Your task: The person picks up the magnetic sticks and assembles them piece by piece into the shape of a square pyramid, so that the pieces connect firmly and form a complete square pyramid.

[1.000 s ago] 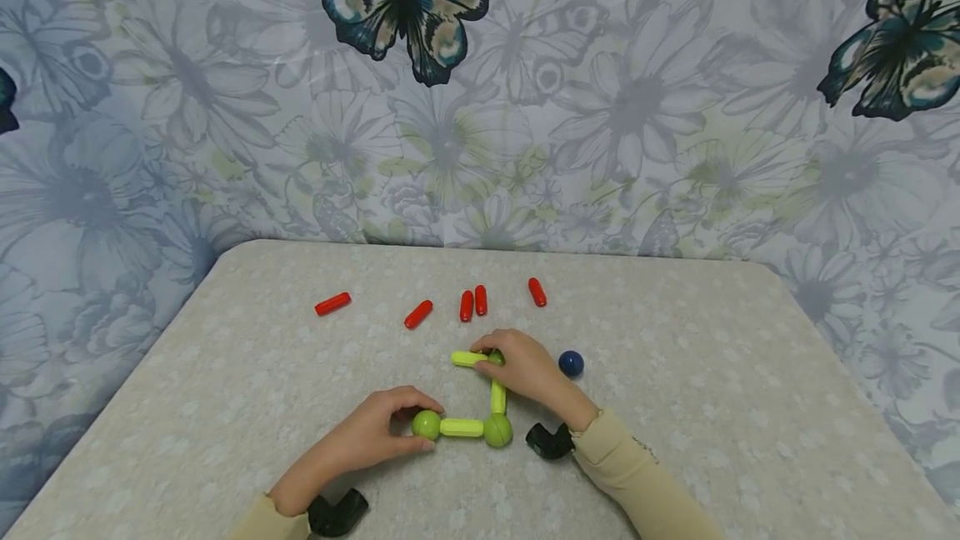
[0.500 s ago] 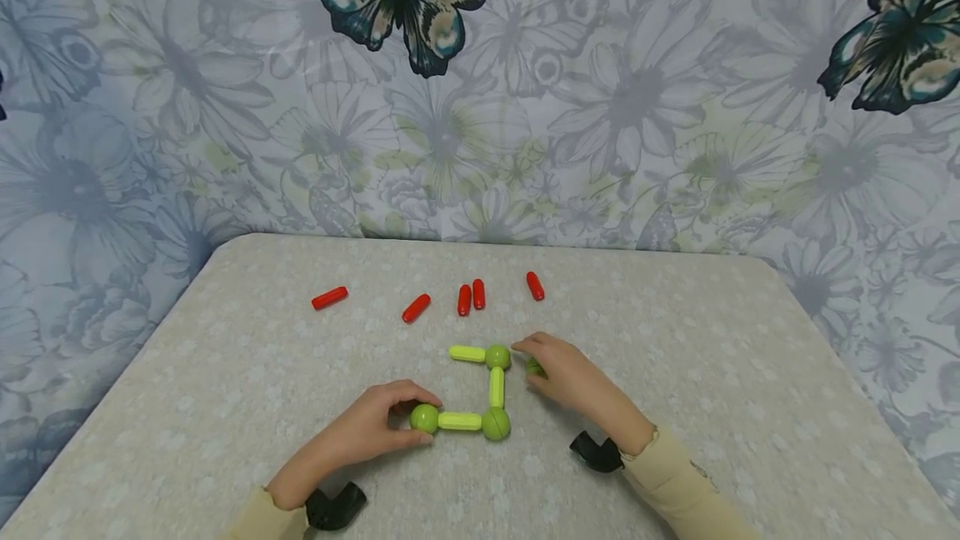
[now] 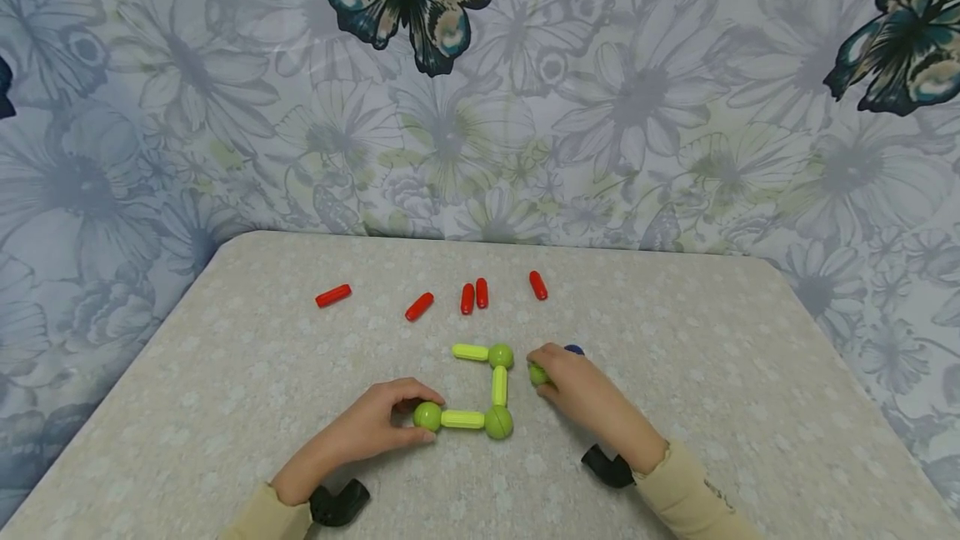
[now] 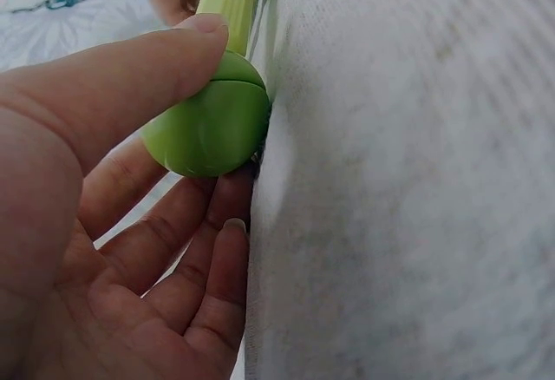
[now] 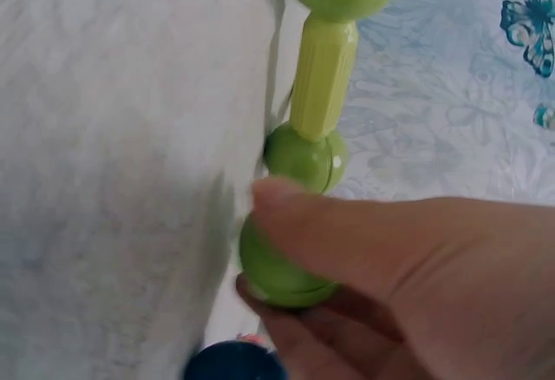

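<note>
Head view: glossy green balls (image 3: 498, 422) and ridged lime rods (image 3: 462, 419) are forming an angular chain (image 3: 499, 386). The left hand (image 3: 375, 419) is curling round the near-left ball (image 3: 427, 417); the right hand (image 3: 573, 377) is pinching a separate ball (image 3: 537, 374) right of the chain.

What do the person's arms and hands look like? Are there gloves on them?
No gloves: the left hand and right hand are bare. The left beige fabric sleeve and right beige fabric sleeve end near the wrists. A curved black piece sits at the left wrist, with a similar black one at the right. The right sleeve has a small dark marking, too tiny to read.
</note>
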